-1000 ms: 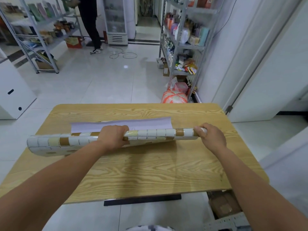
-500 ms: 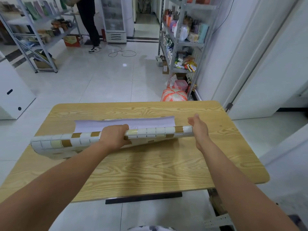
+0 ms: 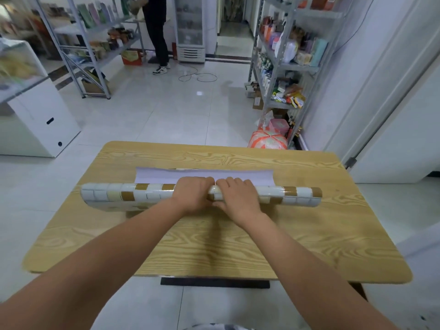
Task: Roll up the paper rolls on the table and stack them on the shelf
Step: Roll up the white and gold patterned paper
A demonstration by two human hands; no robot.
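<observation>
Wood-grain table carried the tile-patterned paper roll lying crosswise near its middle, with a white unrolled flap flat behind it. Left hand and right hand lay side by side at mid-roll, nearly touching, palms down, fingers curled over it.

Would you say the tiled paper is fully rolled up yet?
Not fully: the paper roll still has a flat white strip lying unrolled on the table.

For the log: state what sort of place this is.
Probably a small shop or its stockroom: metal shelves crowded with packaged goods, a glass-door fridge at the back, and a wooden table for rolling tile-patterned paper.
</observation>
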